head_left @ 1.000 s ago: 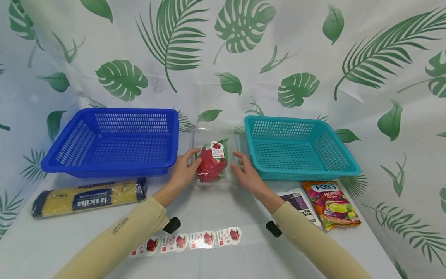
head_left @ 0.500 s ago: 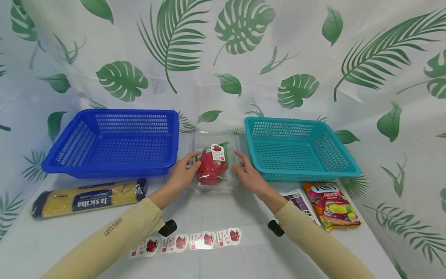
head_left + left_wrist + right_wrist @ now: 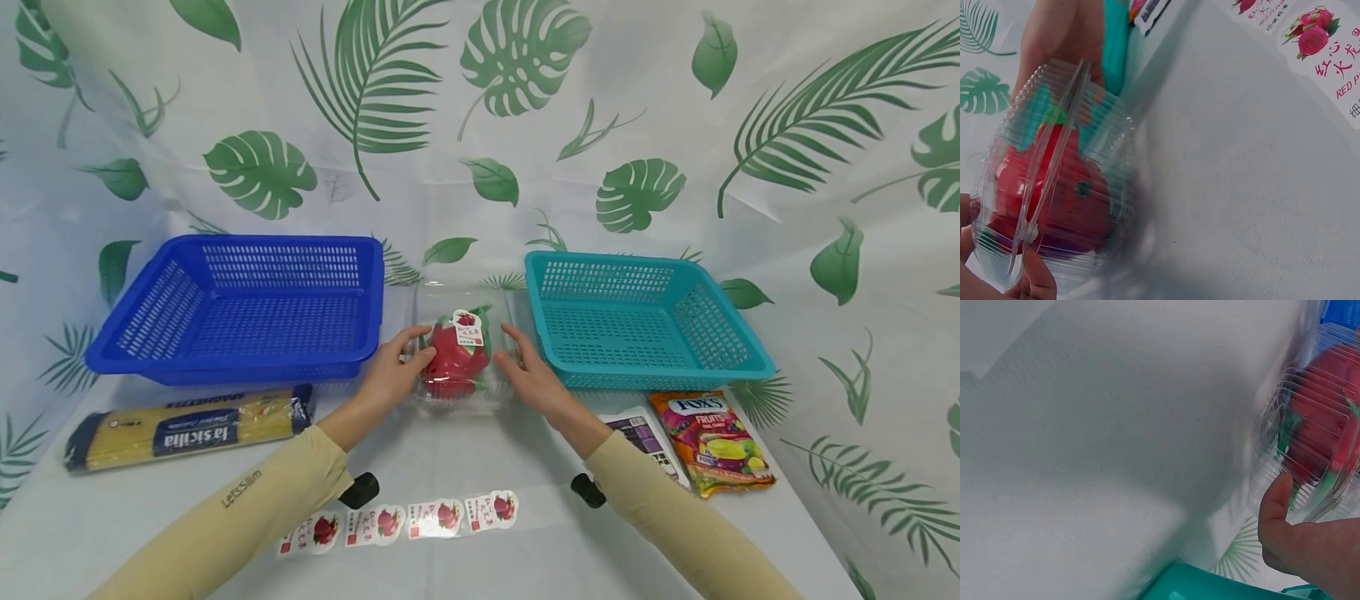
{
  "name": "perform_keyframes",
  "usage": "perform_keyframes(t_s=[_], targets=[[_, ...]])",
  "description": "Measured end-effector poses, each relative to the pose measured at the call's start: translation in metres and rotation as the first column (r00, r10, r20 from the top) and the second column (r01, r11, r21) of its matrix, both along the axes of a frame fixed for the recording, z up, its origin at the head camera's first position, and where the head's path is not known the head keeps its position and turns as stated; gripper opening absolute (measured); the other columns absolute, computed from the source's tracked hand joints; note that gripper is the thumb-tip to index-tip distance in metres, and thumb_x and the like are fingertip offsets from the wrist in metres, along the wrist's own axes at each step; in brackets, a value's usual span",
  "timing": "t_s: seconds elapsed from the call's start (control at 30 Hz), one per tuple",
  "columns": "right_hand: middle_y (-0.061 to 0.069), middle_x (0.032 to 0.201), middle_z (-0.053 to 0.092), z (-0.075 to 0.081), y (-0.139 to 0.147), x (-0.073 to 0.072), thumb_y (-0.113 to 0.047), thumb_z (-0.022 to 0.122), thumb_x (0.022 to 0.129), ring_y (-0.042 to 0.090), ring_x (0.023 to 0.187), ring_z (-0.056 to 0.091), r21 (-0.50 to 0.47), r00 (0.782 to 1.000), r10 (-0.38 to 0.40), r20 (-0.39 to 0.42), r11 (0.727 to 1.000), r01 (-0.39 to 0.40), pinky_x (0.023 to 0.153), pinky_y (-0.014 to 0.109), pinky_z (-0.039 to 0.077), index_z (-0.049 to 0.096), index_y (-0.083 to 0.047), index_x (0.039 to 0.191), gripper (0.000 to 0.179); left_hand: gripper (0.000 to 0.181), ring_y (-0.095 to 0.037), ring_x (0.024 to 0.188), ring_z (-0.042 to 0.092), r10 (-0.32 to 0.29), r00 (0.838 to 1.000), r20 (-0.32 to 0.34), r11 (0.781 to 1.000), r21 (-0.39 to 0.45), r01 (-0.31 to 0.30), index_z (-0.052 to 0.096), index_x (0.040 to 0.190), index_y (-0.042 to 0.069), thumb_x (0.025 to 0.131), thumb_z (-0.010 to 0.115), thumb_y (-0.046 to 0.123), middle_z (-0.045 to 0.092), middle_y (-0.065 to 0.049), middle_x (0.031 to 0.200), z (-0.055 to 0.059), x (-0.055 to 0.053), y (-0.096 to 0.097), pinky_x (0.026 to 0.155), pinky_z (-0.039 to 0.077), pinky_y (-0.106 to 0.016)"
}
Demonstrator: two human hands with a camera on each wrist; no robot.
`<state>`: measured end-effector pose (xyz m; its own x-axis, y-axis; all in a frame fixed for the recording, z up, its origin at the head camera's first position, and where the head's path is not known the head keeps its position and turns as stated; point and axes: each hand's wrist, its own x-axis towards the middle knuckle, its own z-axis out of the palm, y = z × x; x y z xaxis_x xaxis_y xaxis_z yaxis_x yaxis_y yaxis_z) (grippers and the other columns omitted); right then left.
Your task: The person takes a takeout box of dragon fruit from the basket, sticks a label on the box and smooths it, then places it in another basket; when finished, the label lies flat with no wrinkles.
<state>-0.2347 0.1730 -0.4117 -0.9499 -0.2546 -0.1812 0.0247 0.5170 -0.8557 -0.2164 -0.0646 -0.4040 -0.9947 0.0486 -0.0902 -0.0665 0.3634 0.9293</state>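
Observation:
A clear plastic clamshell box [image 3: 457, 392] stands between the two baskets, its lid down over a red dragon fruit [image 3: 453, 358] with green tips. On the lid is a white dragon fruit sticker [image 3: 468, 327]. My left hand [image 3: 393, 367] holds the box's left side, with thumb and fingers at the rim [image 3: 1025, 219] in the left wrist view. My right hand [image 3: 532, 375] grips the opposite side; its thumb [image 3: 1277, 494] lies against the clear wall in the right wrist view. Several matching stickers [image 3: 435, 518] lie in a row nearer the front.
A blue basket [image 3: 232, 367] stands left of the box and a teal basket [image 3: 667, 377] right of it. A spaghetti pack [image 3: 191, 427] lies front left. A Fox's candy bag [image 3: 712, 442] and a white-and-purple packet [image 3: 648, 442] lie front right, the packet partly behind the right arm.
The right hand drew slightly right, then came back against the box. The left hand and sleeve shifted a little left. The box settled slightly toward the front.

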Motion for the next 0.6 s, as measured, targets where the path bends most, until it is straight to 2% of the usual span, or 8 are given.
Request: perform_keyframes(t_s=[0.13,0.37,0.6], targets=[[0.003,0.162,0.013,0.0012,-0.0017,-0.0001,-0.043,0.042,0.104,0.032,0.147,0.014,-0.01,1.0,0.001,0.001,1.0,-0.001,0.113,0.058,0.019,0.016,-0.033,0.155,0.058,0.043,-0.025,0.09,0.047,-0.001,1.0,-0.014,1.0,0.016,0.001,0.05,0.143,0.019,0.1,0.057,0.026,0.051,-0.014,0.117,-0.0004,-0.0005,0.0,0.07,0.041,-0.031],[0.007,0.162,0.012,0.0018,-0.0027,-0.001,-0.046,0.044,0.103,0.033,0.147,0.013,-0.052,0.999,-0.032,0.025,0.998,0.033,0.113,0.058,0.021,0.019,-0.035,0.154,0.059,0.042,-0.024,0.092,0.044,0.003,1.0,-0.014,1.0,0.007,-0.003,0.05,0.142,0.019,0.101,0.056,0.023,0.048,-0.014,0.12,-0.0004,-0.0008,0.0008,0.071,0.04,-0.031],[0.007,0.161,0.014,-0.0029,-0.0067,-0.0028,-0.045,0.046,0.102,0.033,0.147,0.013,-0.085,0.997,-0.066,0.033,0.994,0.069,0.111,0.058,0.025,0.021,-0.035,0.153,0.058,0.041,-0.022,0.08,0.042,0.012,1.0,-0.022,1.0,0.009,-0.012,0.052,0.141,0.017,0.1,0.057,0.02,0.048,-0.014,0.118,-0.0022,-0.0018,0.0012,0.066,0.039,-0.03]])
